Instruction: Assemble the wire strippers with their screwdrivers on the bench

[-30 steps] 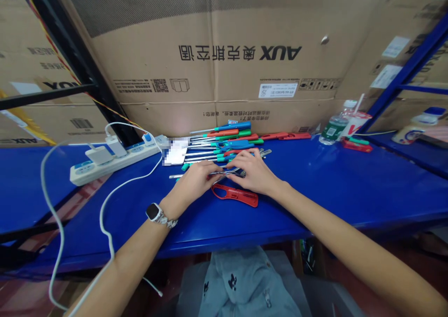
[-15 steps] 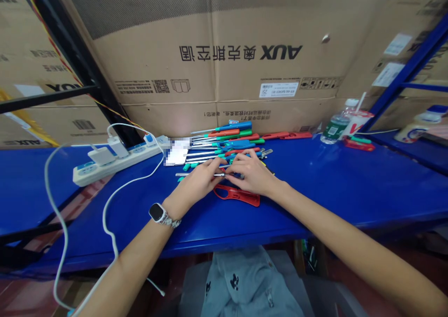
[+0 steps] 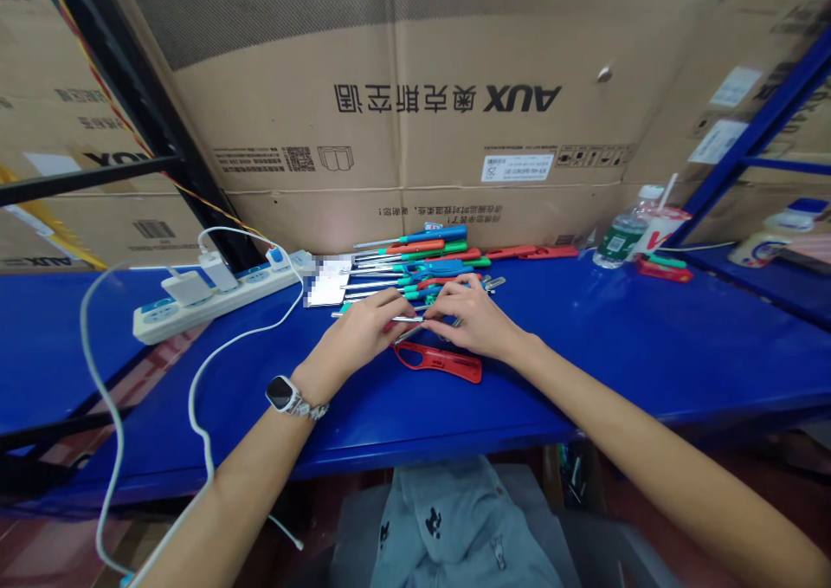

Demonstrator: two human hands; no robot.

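My left hand [image 3: 369, 326], with a watch on its wrist, is closed around a thin silver metal tube [image 3: 409, 319]. My right hand [image 3: 473, 321] pinches the tube's right end between thumb and fingertips. Below my fingers a second slim metal piece [image 3: 408, 332] slants; my hands partly hide it. On the table just in front lies a red plastic lighter handle shell [image 3: 447, 362] with a looped opening. Behind my hands several long-nosed lighters lie side by side, among them a blue one [image 3: 447, 235] and an orange one [image 3: 419, 248].
A white power strip [image 3: 227, 300] with plugs and loose cables sits left on the blue table [image 3: 623, 337]. Right stand a water bottle [image 3: 614, 246], a cup with a straw [image 3: 657, 229] and a red-and-green item [image 3: 666, 268]. A large cardboard sheet [image 3: 441, 34] rises behind.
My left hand has shifted a little left and toward me, and its fingers have drawn away from the right ones. More of the metal tube now shows between my hands.
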